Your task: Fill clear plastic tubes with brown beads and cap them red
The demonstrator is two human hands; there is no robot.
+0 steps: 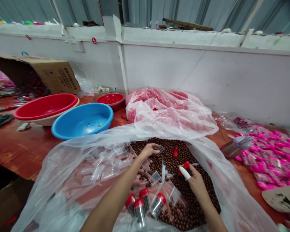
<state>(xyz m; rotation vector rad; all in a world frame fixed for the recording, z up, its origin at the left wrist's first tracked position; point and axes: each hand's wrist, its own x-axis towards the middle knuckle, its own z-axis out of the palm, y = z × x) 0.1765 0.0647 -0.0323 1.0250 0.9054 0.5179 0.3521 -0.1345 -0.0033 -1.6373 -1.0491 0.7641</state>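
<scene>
My left hand (150,150) is closed around a small clear plastic container (161,149), above a spread of small brown balls (167,145). Red plastic, which looks like a cap (186,165), is pinched in my right hand (196,176); a white cover sits on one of its fingers. Between the hands, a second small red piece (175,151) lies on the balls. Several clear containers with red caps (139,207) stand or lean together nearer to me. Capless clear containers (103,164) are heaped left of my left hand, on the plastic sheet.
A translucent plastic sheet (70,158) surrounds the balls. Behind are a blue basin (62,129), a red basin (21,112), a metal bowl of red pieces (122,102) and a bag of red items (169,111). Pink packets (275,151) lie right, beside a cup (228,149).
</scene>
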